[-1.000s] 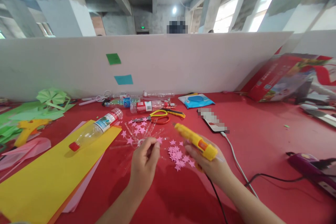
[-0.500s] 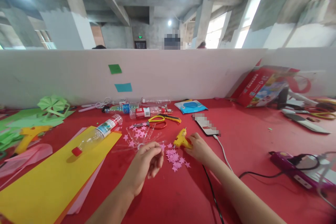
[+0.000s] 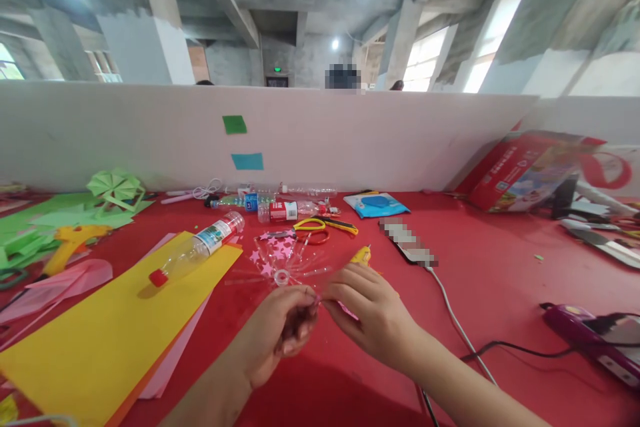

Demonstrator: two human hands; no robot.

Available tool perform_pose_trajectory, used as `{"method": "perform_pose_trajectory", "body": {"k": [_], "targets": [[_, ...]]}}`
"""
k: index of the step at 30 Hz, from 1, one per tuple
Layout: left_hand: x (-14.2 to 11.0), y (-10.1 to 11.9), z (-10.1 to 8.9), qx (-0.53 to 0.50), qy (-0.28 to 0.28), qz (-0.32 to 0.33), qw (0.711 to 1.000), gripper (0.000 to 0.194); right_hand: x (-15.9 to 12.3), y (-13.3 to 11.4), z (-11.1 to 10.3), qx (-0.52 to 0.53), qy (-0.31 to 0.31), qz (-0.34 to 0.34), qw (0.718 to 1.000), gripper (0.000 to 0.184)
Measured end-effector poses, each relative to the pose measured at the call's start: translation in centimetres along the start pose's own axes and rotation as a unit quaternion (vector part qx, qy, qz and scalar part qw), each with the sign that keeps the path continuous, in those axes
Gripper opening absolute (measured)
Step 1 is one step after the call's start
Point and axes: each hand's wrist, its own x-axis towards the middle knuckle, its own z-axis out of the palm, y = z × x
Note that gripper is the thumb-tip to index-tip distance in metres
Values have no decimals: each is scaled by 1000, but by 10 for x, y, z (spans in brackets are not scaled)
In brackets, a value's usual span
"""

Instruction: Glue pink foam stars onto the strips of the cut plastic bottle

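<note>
- Left hand (image 3: 285,333): fingertips pinched on a small pink piece (image 3: 317,300), other fingers curled.
- Right hand (image 3: 375,313): fingertips nearly closed at the same piece; grip unclear.
- Clear plastic strips (image 3: 281,277): fanned on the red table (image 3: 320,380), just beyond the left hand.

Craft workspace in an unfinished-looking concrete hall; bare beams and part-painted pillars (image 3: 150,20); lit exit sign (image 3: 277,69); white partition (image 3: 320,140); red table (image 3: 465,313) with coloured paper (image 3: 120,327), pliers (image 3: 310,223), plastic bottles (image 3: 200,247), glue gun (image 3: 70,243).
</note>
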Motion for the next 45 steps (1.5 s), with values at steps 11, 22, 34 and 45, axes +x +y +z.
{"method": "perform_pose_trajectory", "body": {"k": [11,22,34,45], "targets": [[0,-14,-27,540,326,344,696,19,26,12,1,127,-10,207,970,11],[14,-20,-25,628,321,310,638,21,10,14,34,87,18,67,994,17],[14,-28,-24,497,268,282,775,17,-2,18,43,60,22,27,998,21],[13,-23,-23,468,263,278,796,12,2,15,51,273,0,280,920,10]]}}
